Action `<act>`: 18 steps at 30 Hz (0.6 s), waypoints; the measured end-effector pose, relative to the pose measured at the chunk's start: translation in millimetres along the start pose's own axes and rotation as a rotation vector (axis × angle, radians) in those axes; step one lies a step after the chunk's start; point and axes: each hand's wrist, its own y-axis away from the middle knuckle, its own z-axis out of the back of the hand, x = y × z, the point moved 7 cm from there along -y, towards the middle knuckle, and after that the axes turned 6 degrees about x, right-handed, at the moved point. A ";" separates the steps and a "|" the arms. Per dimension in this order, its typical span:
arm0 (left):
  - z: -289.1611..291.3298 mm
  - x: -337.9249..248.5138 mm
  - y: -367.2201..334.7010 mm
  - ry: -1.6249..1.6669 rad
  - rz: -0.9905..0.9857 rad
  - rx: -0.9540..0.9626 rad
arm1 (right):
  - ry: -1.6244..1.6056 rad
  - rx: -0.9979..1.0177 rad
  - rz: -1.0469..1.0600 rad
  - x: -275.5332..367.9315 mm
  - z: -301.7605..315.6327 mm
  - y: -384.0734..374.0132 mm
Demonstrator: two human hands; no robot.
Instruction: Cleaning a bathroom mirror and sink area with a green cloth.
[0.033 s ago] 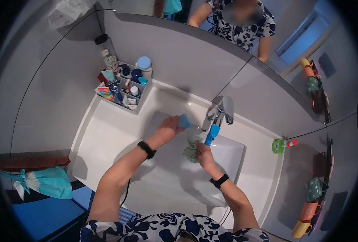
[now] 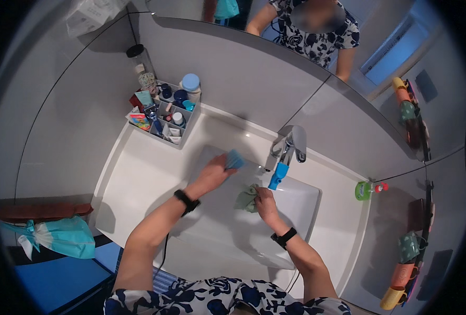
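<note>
My left hand is closed on a small light-blue ridged scrubber over the left side of the white sink basin. Whether the scrubber is a brush or a sponge is unclear. A crumpled pale green cloth hangs from my right hand, whose fingers pinch its upper right edge. That hand is just below the blue spout extender on the chrome faucet. Both hands are above the basin, apart from each other.
A grey organizer with toiletries stands at the back left of the counter. On the right are a green bottle with a red top and a wall rack of cups. A mirror spans the back wall.
My left hand has shifted slightly left and down with the blue scrubber. The green cloth has swung a little left in my right hand, which is almost in the same place.
</note>
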 end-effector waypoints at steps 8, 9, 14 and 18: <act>33.7 -0.1 135.5 0.375 0.293 0.113 | 0.201 -0.201 0.187 90.4 -66.0 -166.3; 32.1 -0.4 140.0 0.378 0.281 0.128 | 0.367 -0.059 0.159 92.6 -99.9 -185.9; 20.6 17.6 166.3 0.289 0.247 0.165 | 0.569 -0.083 0.192 118.8 -129.4 -197.1; 26.7 5.8 166.5 0.292 0.231 0.155 | 0.506 -0.214 -0.025 66.7 -67.1 -186.9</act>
